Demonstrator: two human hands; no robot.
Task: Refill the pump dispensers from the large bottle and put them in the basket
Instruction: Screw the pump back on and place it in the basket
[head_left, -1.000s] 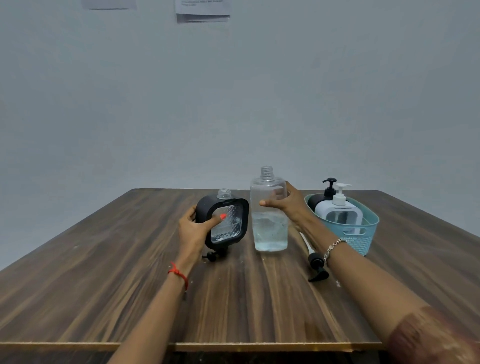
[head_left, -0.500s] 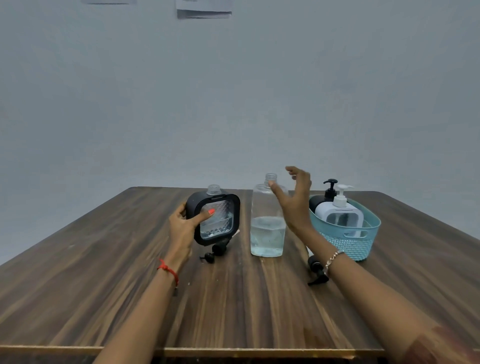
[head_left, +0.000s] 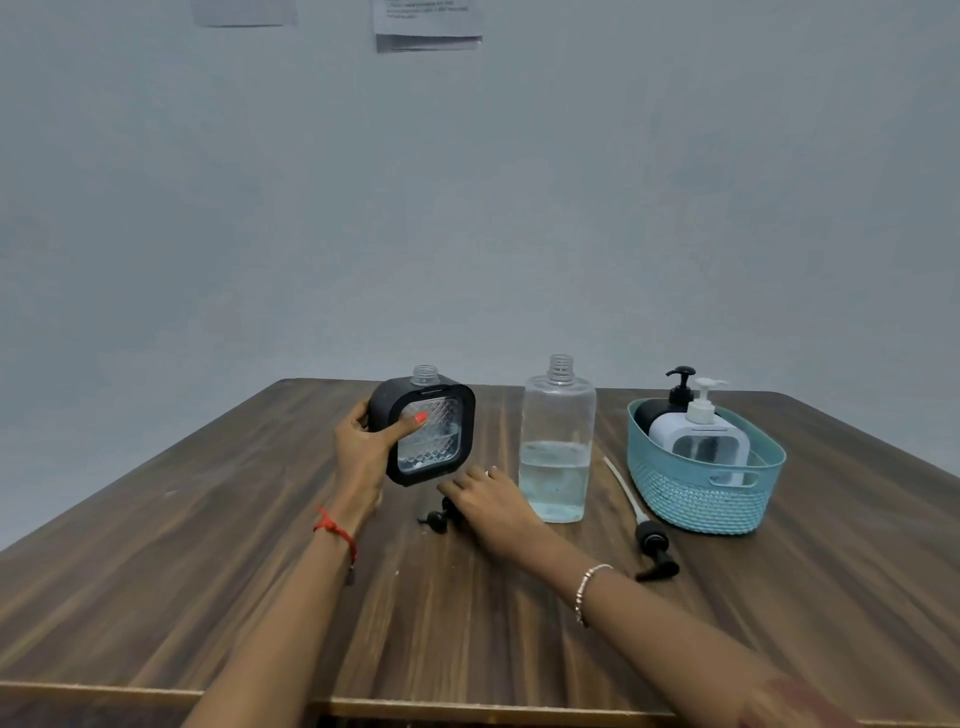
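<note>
Table (head_left: 208, 545): two dispensers (head_left: 698, 441) in basket (head_left: 706, 501), third dispenser (head_left: 431, 436) in left fingers (head_left: 402, 426) grip, right fingers (head_left: 460, 488) seemingly loose

Looks like you're sitting in a plain indoor room, more a bare office or test setup than a home kitchen, though I can't say for sure. What points that way: a flat, pale grey-blue wall (head_left: 467, 208) right behind a dark wood-grain table (head_left: 208, 571), and two printed sheets of paper (head_left: 427, 23) stuck up high on it, text too small to read. The one household touch is a teal basket (head_left: 701, 499) holding pump dispensers (head_left: 696, 436) on the table.
</note>
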